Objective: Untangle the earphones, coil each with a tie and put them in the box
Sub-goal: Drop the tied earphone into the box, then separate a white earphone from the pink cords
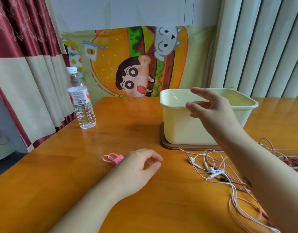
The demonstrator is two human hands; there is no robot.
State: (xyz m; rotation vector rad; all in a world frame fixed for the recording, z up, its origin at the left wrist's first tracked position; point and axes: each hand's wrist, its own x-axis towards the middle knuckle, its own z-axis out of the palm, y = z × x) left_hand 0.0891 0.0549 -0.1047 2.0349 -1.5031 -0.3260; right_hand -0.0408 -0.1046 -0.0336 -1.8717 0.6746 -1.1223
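1. Pale-yellow rectangular plastic box (178,130) is stood open-topped on a brown flat board (162,140) at the far right of the orange wooden table (128,128), presumably so that finished coils can be dropped in from above. Its inside is not seen.
2. White and pink tangled earphones (210,169) are laid on the table just in front of the box, partly under the right forearm. No cable is coiled or tied.
3. Pink looped cable ties (113,158) are placed just beside the left hand (139,167), within easy reach for binding.
4. Left hand is rested on the table with fingers loosely curled. Nothing is held.
5. Right hand (210,106) is raised in front of the box with fingers spread. Nothing is pinched.
6. Clear plastic water bottle (81,101) is set well apart at the left and is judged to be outside the work.
7. Untangling is judged not yet begun.
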